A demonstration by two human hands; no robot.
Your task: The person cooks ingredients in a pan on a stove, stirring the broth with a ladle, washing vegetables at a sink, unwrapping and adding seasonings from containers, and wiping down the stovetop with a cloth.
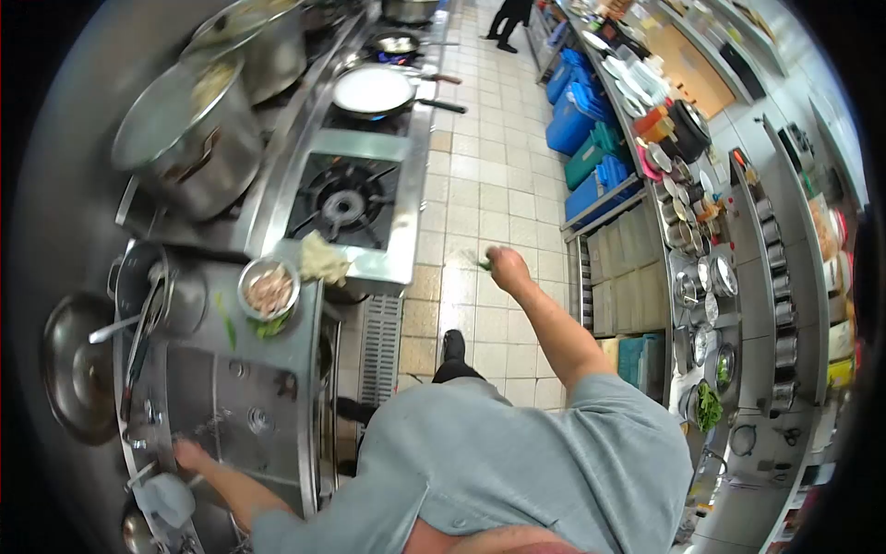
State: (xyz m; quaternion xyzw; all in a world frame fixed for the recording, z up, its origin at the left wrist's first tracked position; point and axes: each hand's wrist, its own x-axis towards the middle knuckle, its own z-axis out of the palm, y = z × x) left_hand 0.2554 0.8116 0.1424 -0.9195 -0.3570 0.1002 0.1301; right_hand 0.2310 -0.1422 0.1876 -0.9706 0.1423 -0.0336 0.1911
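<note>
My right hand (509, 270) is closed and held out over the tiled floor. A small bit of green herb (484, 264) sticks out of its fingers; the kind is too small to make out. Over the left part of the steel sink (185, 388) is my left hand (191, 455), near the taps (138, 443). It is blurred, and its fingers do not show clearly. A metal bowl of pale pinkish meat pieces (269, 288) sits on the counter beyond the sink. Green leaves (269, 327) and a green stalk (224, 319) lie beside it.
A crumpled cloth (323, 258) lies at the stove corner by a bare burner (344, 205). A white-filled pan (373, 90) and large pots (189, 138) stand farther off. Blue bins (577, 115) and a shelf of bowls (683, 222) line the right. Another person (509, 20) stands far ahead.
</note>
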